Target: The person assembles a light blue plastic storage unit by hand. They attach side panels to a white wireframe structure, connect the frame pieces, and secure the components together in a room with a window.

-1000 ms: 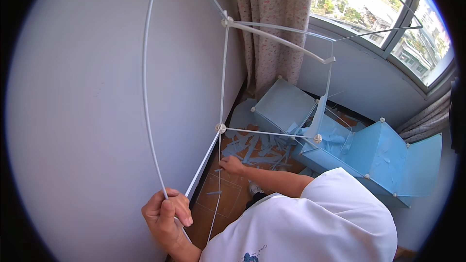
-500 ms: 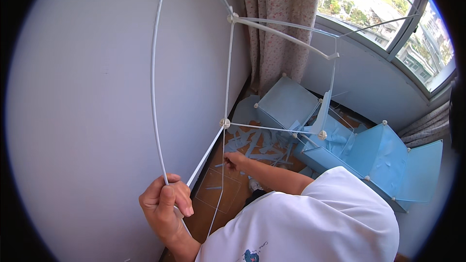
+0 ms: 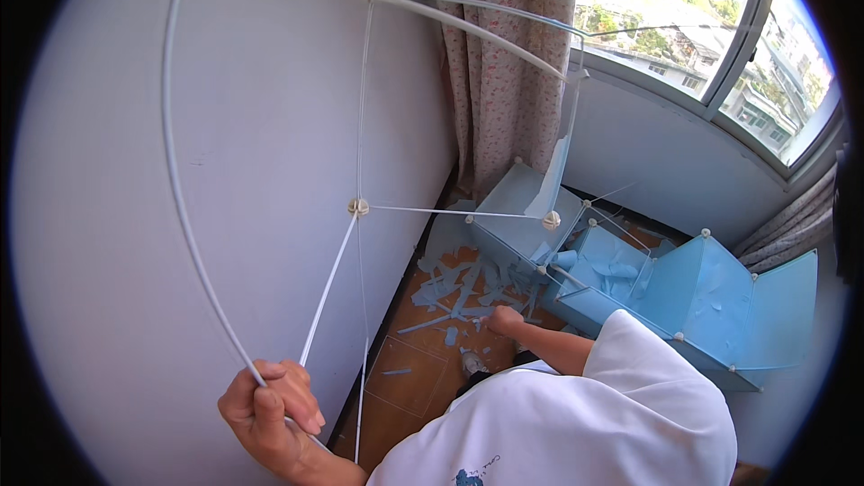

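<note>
My left hand is closed around a curved white rod of a wire cube frame, which I hold up beside the wall. Round white plastic connectors join the frame's rods. A torn strip of pale blue plastic sheet still clings to its far side, above another connector. Lower and to the right, my right hand is away from the frame, over blue scraps. Its fingers look curled in; whatever may be in them is too small to make out.
Torn blue plastic scraps litter the brown floor. Blue panel storage cubes lie at the right below the window, one of them torn open. A floral curtain hangs in the corner by the white wall.
The wire frame and my left hand have shifted left and slightly down. My right hand has let go of the frame's thin rod and moved right, over the scraps.
</note>
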Available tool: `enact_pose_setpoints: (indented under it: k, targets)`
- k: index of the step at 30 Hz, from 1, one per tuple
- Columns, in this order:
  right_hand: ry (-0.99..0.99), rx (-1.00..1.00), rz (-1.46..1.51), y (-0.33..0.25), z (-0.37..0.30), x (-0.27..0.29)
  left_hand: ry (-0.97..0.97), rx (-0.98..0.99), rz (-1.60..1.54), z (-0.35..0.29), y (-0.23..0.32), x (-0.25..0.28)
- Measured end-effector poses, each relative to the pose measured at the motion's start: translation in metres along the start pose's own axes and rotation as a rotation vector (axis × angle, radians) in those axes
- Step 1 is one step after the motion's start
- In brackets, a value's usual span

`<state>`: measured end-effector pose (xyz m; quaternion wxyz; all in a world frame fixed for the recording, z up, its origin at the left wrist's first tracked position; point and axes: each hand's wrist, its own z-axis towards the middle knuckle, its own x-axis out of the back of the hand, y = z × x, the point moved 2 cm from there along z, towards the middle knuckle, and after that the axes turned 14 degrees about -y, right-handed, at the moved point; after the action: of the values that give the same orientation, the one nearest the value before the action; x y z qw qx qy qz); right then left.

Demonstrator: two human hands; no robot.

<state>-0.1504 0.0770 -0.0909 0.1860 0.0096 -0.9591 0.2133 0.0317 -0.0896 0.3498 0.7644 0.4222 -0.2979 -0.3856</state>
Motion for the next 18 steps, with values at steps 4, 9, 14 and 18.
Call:
enact_pose_setpoints:
  k: [4, 9, 14, 18]
  targets:
    - [0.383, 0.38, -0.279, -0.044, -0.034, 0.044, 0.031, 0.157, 0.019, -0.002, -0.018, 0.002]
    - [0.999, 0.979, -0.137, -0.098, -0.146, 0.181, 0.004, 0.286, 0.065, -0.021, -0.034, 0.002]
    - [1.469, 0.746, -0.381, -0.098, -0.116, 0.304, 0.026, 0.337, 0.12, -0.045, -0.034, -0.002]
    - [1.274, 0.562, -0.327, -0.076, -0.082, 0.333, 0.02, 0.388, 0.067, -0.054, -0.03, -0.002]
